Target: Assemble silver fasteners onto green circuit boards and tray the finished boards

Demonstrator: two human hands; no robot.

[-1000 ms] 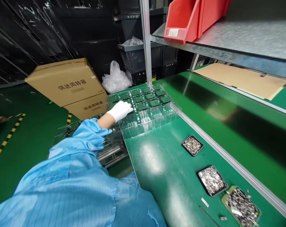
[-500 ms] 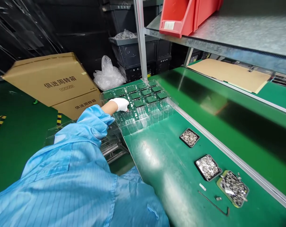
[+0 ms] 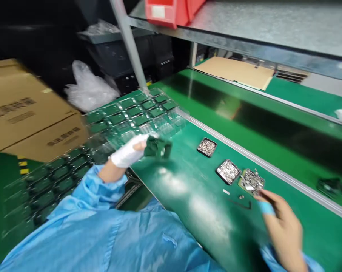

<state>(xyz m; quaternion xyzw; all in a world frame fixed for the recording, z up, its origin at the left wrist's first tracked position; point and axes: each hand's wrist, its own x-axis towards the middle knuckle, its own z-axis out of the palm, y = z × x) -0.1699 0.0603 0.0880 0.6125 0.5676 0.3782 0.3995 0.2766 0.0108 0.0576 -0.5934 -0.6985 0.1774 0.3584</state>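
My left hand point(image 3: 130, 151), in a white glove with bare fingertips, grips a dark green part point(image 3: 159, 147) above the bench's near edge. Behind it lies a clear plastic tray point(image 3: 134, 110) with green parts in its pockets. My right hand point(image 3: 284, 221), bare with blue tape on a finger, has its fingertips at the near corner of a dish of metal pieces point(image 3: 251, 181); whether they pinch a piece is too blurred to tell. Two black dishes of small metal parts point(image 3: 228, 172) point(image 3: 207, 147) stand farther left.
A hex key point(image 3: 241, 204) lies near the dishes. Another filled tray point(image 3: 60, 177) is at the left, by cardboard boxes point(image 3: 26, 109). A metal shelf point(image 3: 244, 34) with a red bin point(image 3: 171, 11) overhangs the bench. Dark objects point(image 3: 332, 187) lie at the right.
My left hand has come away from the tray, rightward, with a green part in it. My right hand has come into view at the dish of metal pieces. The view has shifted right.
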